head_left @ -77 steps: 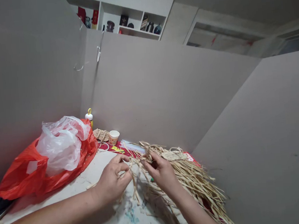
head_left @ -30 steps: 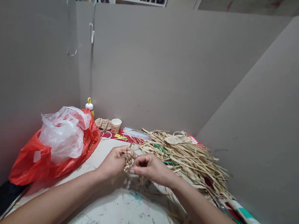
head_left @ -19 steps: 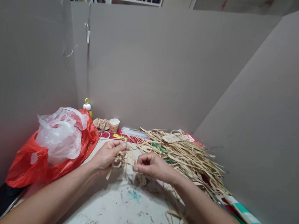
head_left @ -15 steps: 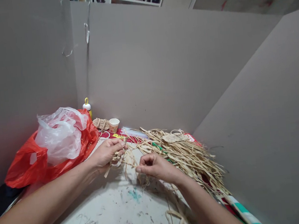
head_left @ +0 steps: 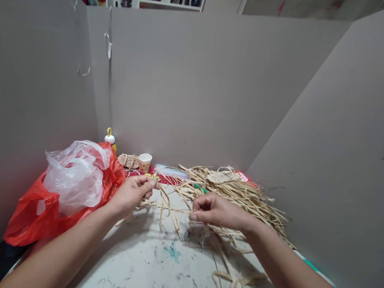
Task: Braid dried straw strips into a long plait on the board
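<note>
My left hand [head_left: 136,193] is closed in a pinch on pale straw strips, over the middle of the white table. Several loose strip ends [head_left: 168,209] dangle below its fingertips, and part of a braided straw piece [head_left: 145,204] shows under the hand. To the right, my right hand [head_left: 215,212] has its thumb and bent fingers pressed together on a thin straw strand. That strand stretches taut between the two hands. Behind and beside my right hand lies a large pile of dry straw [head_left: 248,197], with a flat woven sole-shaped piece [head_left: 222,176] on top.
A red plastic bag [head_left: 29,218] with a white bag [head_left: 75,182] stands at left. Behind are a bottle [head_left: 110,139], a woven straw piece [head_left: 129,161] and a paper cup [head_left: 145,162]. Loose strips [head_left: 237,282] lie at the front of the table [head_left: 139,267]. Grey partitions [head_left: 187,90] enclose it.
My right hand has moved right, away from the left, drawing the strand out longer. My left hand has shifted slightly left, and the view has turned a little.
</note>
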Tool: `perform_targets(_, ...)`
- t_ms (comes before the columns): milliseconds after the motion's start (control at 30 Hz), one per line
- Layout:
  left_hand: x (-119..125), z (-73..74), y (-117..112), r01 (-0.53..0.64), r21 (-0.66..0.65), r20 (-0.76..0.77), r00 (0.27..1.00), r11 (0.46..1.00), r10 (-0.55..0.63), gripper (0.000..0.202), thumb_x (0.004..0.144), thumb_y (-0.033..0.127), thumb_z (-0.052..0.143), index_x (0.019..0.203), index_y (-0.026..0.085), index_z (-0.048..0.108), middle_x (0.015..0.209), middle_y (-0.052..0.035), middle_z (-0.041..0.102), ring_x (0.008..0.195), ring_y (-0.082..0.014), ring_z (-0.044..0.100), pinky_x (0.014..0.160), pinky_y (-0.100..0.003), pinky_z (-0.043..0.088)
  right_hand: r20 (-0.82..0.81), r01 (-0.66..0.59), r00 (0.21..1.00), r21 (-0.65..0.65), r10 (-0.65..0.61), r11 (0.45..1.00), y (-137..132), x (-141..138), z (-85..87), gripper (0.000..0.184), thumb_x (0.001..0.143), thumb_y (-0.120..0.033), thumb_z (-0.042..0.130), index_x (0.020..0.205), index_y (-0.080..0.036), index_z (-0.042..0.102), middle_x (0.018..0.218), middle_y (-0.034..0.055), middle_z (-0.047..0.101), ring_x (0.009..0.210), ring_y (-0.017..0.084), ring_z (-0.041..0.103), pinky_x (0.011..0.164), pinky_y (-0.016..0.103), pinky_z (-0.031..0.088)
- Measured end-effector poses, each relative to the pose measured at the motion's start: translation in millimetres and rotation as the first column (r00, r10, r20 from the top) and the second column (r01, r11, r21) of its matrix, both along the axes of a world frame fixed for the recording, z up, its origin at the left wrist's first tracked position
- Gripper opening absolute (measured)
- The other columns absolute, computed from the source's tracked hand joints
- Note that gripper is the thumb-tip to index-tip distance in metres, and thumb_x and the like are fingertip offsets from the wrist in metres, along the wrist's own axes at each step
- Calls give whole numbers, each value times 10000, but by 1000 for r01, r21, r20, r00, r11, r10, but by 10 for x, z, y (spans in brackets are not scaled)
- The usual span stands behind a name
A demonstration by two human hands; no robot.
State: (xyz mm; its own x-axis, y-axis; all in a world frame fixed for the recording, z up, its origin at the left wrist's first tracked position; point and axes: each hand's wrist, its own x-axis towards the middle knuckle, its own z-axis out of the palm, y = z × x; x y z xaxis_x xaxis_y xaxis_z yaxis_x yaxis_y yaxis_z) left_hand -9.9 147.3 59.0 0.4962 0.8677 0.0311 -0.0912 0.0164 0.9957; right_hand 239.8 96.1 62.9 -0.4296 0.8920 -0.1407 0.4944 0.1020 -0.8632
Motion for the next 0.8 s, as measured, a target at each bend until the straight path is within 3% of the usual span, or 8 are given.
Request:
perform_targets(133,29,-68,-19,56,167,-183,983,984,-25,329,775,475,544,760,154,611,516,53,468,427,-50,298,428,-182,204,0,66,998,21,-66,998,18,40,14,364,716,-468,642,575,-166,496,494,-65,363,450,63,268,433,213,195)
perform_targets(300,61,-128,-54,221,133,-216,958,966,-189,329,788,483,528,753,161,590,491,74,389,418,-52,252,412,-191,176,47,49,998,75,-52,996,59,68,17,354,732,-450,625,563,-165,501,507,-54,370,478,73,285,460,223,214)
perform_targets(400,53,-106,-61,240,105,-154,963,965,-223,328,786,480,546,750,155,569,493,76,372,425,-47,240,418,-192,159,37,8,999,36,-10,999,65,61,24,333,739,-428,626,575,-162,510,512,-53,389,477,72,290,462,221,215)
perform_targets(600,-55,-2,44,97,27,54,994,995,-99,345,756,485,594,765,145,535,479,82,367,404,-31,245,419,-180,160,6,28,1000,1,-28,1000,30,98,65,348,718,-446,645,575,-162,506,488,-62,398,438,62,289,434,212,203)
perform_targets(800,-50,-128,176,-148,134,-9,989,980,150,350,746,495,580,713,152,518,463,76,419,376,-26,283,386,-154,186,-99,84,991,-60,-90,995,-36,240,144,332,699,-420,678,588,-153,514,446,-80,366,386,39,253,382,189,160)
